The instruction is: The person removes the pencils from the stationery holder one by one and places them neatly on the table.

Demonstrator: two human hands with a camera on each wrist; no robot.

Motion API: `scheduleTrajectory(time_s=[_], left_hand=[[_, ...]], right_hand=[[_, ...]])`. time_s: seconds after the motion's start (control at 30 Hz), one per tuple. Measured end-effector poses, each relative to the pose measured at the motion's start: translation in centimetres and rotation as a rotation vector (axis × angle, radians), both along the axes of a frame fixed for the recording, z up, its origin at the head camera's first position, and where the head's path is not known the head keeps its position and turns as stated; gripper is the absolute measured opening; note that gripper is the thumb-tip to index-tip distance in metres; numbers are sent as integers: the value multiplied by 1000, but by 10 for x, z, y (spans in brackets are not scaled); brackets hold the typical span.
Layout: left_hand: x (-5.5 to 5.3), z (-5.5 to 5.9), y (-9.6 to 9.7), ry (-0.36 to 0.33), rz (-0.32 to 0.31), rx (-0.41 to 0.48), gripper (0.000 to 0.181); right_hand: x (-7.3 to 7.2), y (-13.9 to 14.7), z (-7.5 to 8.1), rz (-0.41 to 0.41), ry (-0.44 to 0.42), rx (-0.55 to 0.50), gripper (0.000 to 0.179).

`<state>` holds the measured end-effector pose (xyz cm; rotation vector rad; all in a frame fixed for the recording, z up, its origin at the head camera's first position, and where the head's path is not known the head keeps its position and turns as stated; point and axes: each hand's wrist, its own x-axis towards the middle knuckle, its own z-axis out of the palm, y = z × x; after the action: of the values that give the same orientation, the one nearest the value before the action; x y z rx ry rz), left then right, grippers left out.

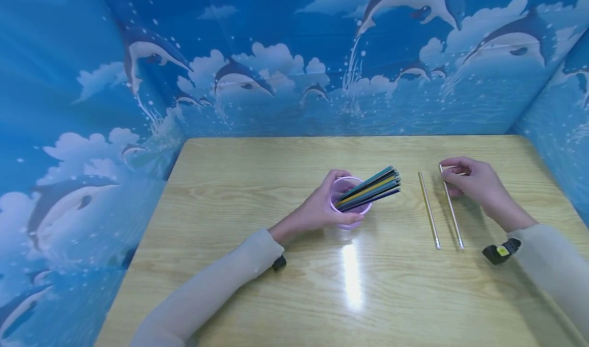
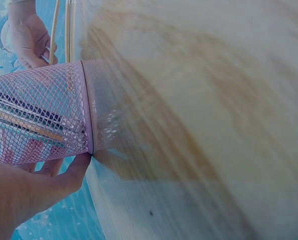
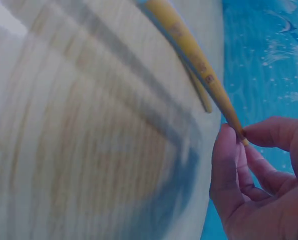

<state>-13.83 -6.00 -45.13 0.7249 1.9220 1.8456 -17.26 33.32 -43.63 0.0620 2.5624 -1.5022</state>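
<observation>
My left hand (image 1: 322, 204) grips a pink mesh pencil cup (image 2: 53, 112) round its side, thumb in front. Several pencils (image 1: 370, 189), in dark, teal and yellow, stand in the cup and lean to the right. My right hand (image 1: 474, 183) pinches the far end of a yellow pencil (image 3: 201, 70) between thumb and fingertips; its near end points toward me. A second pencil (image 1: 429, 209) lies on the table just left of it, almost parallel. In the left wrist view, the right hand (image 2: 32, 40) shows behind the cup.
The wood-grained table (image 1: 239, 183) reaches back to a blue dolphin-print backdrop (image 1: 285, 96), which also rises at both sides. A bright light reflection lies on the tabletop in front of the cup. Each wrist wears a small black device (image 1: 499, 251).
</observation>
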Motion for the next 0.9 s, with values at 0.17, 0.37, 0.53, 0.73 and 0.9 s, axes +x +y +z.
scheduleTrajectory(time_s=[0.17, 0.37, 0.53, 0.73, 0.9], left_hand=[[0, 0, 0, 9, 2, -12, 84], [-2, -1, 0, 7, -1, 0, 83], [-2, -2, 0, 2, -9, 12, 83], [-2, -2, -1, 0, -12, 16, 85], [-3, -2, -1, 5, -10, 8, 82]], right_hand=[[-5, -2, -7, 22, -33, 130, 47], [-8, -5, -13, 35, -79, 206, 46], [-9, -7, -15, 48, -77, 259, 44], [-12, -7, -14, 73, -49, 343, 43], [-12, -7, -16, 75, -25, 365, 41]])
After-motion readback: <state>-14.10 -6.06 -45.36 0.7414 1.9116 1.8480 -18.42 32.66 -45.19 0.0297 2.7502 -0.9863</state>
